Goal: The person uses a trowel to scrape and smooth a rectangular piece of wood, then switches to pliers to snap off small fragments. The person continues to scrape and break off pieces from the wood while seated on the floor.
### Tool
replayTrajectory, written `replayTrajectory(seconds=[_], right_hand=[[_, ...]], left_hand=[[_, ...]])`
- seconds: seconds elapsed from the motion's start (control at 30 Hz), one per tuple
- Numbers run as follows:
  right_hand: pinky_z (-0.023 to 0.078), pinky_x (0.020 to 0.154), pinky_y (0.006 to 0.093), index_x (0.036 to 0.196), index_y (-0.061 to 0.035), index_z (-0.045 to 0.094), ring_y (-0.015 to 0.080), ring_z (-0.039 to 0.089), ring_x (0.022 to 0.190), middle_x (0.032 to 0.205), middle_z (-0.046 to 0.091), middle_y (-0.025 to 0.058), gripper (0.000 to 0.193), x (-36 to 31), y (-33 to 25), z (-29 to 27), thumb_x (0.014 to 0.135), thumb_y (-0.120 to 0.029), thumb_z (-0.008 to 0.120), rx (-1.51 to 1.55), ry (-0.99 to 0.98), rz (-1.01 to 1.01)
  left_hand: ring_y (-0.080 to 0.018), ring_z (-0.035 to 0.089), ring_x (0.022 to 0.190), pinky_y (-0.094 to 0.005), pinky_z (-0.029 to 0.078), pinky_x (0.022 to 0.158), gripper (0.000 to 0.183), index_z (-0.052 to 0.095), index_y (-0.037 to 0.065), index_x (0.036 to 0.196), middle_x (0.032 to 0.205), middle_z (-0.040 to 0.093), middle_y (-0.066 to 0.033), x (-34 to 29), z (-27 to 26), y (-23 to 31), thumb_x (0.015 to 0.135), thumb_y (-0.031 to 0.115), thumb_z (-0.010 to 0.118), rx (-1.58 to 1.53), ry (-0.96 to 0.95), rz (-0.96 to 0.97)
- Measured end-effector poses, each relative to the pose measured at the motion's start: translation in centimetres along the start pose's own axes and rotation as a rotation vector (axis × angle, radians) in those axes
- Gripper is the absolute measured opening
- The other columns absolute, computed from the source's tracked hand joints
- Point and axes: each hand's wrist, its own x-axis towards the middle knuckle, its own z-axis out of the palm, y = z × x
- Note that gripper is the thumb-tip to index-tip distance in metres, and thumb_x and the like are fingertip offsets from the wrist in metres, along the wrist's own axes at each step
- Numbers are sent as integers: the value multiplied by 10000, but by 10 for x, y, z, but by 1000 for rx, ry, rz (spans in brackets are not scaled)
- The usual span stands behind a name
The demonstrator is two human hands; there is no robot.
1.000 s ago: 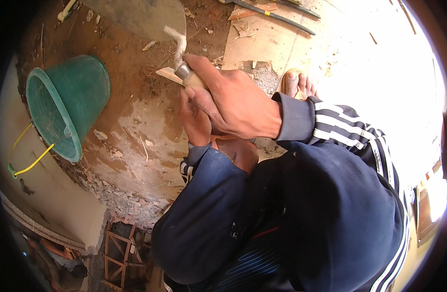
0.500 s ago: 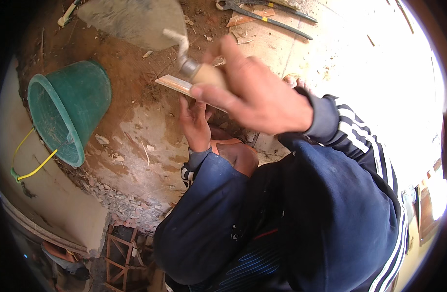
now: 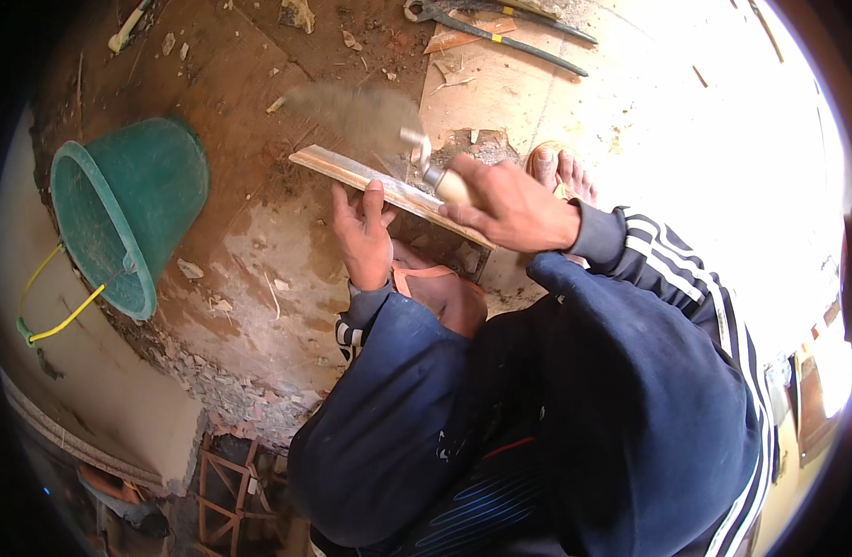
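Far left: green plastic bucket (image 3: 159,181), mouth facing left in my view, its thin yellow handle (image 3: 68,320) hanging off the rim. Below it and a bit right, a reddish-brown wooden lattice frame (image 3: 229,515). Next, a band of broken grey rubble (image 3: 235,395) along the stained floor edge.

Middle: my left hand (image 3: 363,239) has its fingers clamped on the near edge of a long narrow strip with a pale face and reddish-brown edge (image 3: 407,193). That strip is held slantwise in front of me, upper end to the left, lower end to the right. My left foot (image 3: 454,299), under an orange strap, is just below it.

A trowel with a pale wooden handle and bent metal neck (image 3: 432,174) is next — its grey blade (image 3: 351,116) is blurred, beyond the strip. My right hand (image 3: 519,206) has its fingers closed round the handle; thumb sits by the strip's right part — can't tell if it touches.

Upper right of centre: dark long-handled pincers with yellow bands (image 3: 486,35), lying on the floor. Right of the strip: my right foot in a tan sandal (image 3: 563,172).
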Motion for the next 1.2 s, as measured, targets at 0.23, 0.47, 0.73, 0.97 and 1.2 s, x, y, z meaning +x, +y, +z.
replayTrajectory(seconds=[0.23,0.47,0.73,0.97,1.2], right_hand=[[481,612,532,1157,41,482,483,608,694,708,602,307,413,26,-16,9,966,-326,495,16,-7,-125],[450,484,518,1009,60,470,458,567,541,609,561,265,337,48,-35,17,991,-275,437,-87,228,-381],[453,462,499,991,66,460,442,571,525,534,522,257,347,43,-55,20,988,-281,448,-37,232,-250],[462,446,480,977,80,464,415,581,492,537,545,230,375,44,-58,22,978,-295,463,-215,200,-305],[461,427,453,970,112,461,369,560,454,536,523,183,412,45,-51,24,990,-299,440,-318,250,-435]], left_hand=[[-171,573,1035,-307,541,803,683,203,56,1493,1201,567,-129,-1,-4,4,965,242,594,-58,-100,-13],[-109,566,944,-228,482,686,695,168,79,1510,1211,566,-86,1,1,2,958,116,589,-140,-107,89],[-135,571,948,-226,483,777,613,218,33,1488,1220,540,-98,2,-6,-1,947,-38,499,-54,-9,38],[-162,550,1108,-256,481,874,492,318,-1,1445,1276,527,-124,6,-14,-23,990,73,491,-275,-15,103],[-175,566,1098,-281,484,889,479,381,-2,1408,1216,574,-113,12,-14,-23,997,204,514,-253,86,-19]])
